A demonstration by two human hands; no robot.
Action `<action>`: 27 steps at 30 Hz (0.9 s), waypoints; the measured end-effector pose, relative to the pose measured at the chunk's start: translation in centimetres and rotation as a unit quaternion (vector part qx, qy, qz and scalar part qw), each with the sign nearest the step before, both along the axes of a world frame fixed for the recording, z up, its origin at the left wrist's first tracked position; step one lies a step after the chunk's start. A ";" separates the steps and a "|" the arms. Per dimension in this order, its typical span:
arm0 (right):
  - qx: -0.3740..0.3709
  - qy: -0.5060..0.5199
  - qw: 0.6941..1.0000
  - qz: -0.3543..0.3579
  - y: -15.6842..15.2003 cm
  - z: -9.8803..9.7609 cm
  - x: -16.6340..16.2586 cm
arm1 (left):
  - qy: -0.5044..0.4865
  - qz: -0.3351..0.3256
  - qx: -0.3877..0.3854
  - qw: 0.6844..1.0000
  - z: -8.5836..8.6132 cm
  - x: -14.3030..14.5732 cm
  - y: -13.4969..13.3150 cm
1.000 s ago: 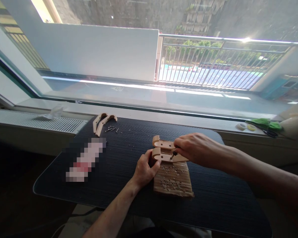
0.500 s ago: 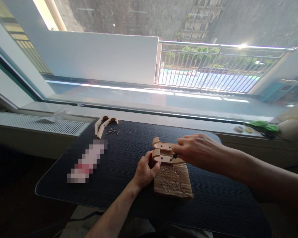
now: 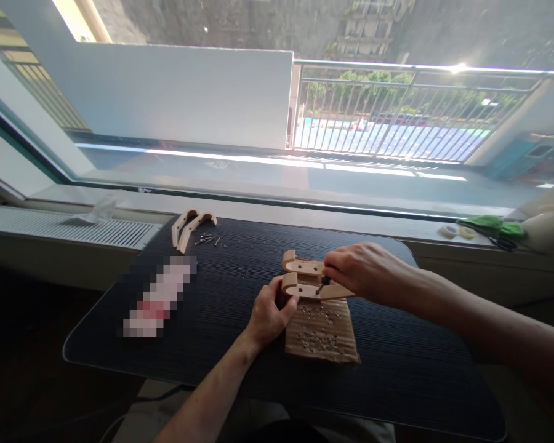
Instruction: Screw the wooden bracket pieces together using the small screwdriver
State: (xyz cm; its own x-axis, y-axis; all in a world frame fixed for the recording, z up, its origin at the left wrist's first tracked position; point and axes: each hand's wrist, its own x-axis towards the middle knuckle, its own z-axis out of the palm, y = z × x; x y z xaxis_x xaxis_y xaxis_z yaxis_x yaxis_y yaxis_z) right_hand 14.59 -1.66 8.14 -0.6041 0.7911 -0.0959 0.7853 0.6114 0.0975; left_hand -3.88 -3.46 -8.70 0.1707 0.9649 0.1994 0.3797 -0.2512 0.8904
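Note:
Two pale wooden hooks lie side by side on a pad of corrugated cardboard (image 3: pixel 321 344) pitted with holes. My left hand (image 3: pixel 270 311) closes around the curved end of the nearer wooden hook (image 3: pixel 308 292), its thumb along the front side. The farther wooden hook (image 3: pixel 305 266) rests just behind, with two dark holes showing. In my right hand (image 3: pixel 360 267) is a screwdriver (image 3: pixel 324 282) with a dark handle, mostly covered by the fingers. It leans over the nearer hook, its tip at one of the hook's holes. Whether a screw sits under the tip I cannot tell.
Two more wooden hooks (image 3: pixel 191 231) lie at the table's back left, with several screws (image 3: pixel 207 239) beside them. A blurred-out pinkish item (image 3: pixel 159 298) is on the dark table (image 3: pixel 221 320). Tape rolls (image 3: pixel 447 232) and a green cloth (image 3: pixel 493 225) sit on the sill.
My right hand has turned slightly and shifted a little right, with the screwdriver still at the nearer hook. My left hand keeps its hold. The whole view has tilted slightly.

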 end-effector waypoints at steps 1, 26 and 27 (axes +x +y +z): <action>0.002 -0.005 1.000 -0.002 0.1 0.1 -0.1 | -0.002 0.001 -0.001 1.000 0.0 0.0 0.0; -0.010 -0.004 1.000 -0.004 0.1 0.0 -0.1 | 0.006 0.003 0.002 1.000 0.0 -0.1 -0.1; -0.008 -0.011 1.000 -0.008 0.1 0.1 -0.3 | 0.003 0.002 0.003 1.000 0.0 -0.1 0.0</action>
